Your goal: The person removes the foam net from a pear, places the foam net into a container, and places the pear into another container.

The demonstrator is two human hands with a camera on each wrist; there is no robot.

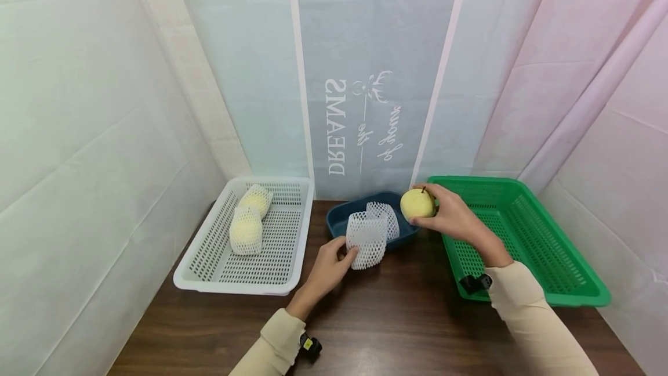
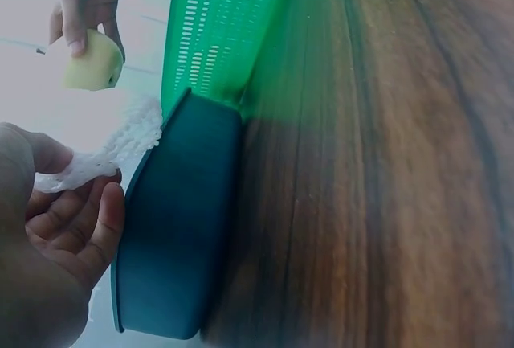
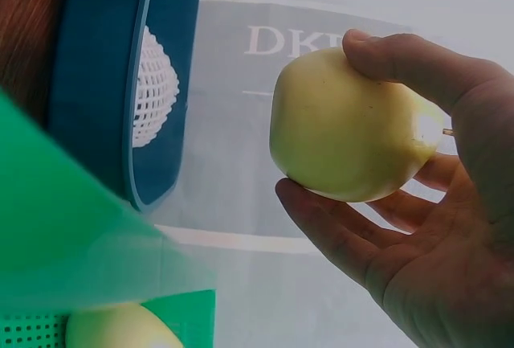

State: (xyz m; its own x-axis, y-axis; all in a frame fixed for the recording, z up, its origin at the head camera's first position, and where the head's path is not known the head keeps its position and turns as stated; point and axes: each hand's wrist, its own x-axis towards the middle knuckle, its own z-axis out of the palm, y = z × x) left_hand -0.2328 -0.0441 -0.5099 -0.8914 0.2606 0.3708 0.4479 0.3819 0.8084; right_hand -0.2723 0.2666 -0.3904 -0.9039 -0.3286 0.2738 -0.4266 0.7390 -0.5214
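Note:
My left hand (image 1: 330, 266) pinches a white foam net sleeve (image 1: 367, 242) between thumb and fingers, over the front of a dark blue tray (image 1: 339, 216). The left wrist view shows the sleeve (image 2: 120, 139) from the side, thumb above and fingers below. My right hand (image 1: 451, 213) holds a yellow-green pear (image 1: 417, 204), stem toward the palm, above the tray's right end. In the right wrist view, thumb and fingertips grip the pear (image 3: 345, 127) from opposite sides. Another net sleeve (image 1: 388, 219) lies in the tray, partly hidden behind the held one.
A white plastic basket (image 1: 284, 283) on the left holds two yellow fruits in net sleeves (image 1: 246, 231). A green basket (image 1: 569, 260) stands on the right, with a bare fruit (image 3: 120, 328) inside. Curtains hang behind the brown wooden table (image 1: 396, 318).

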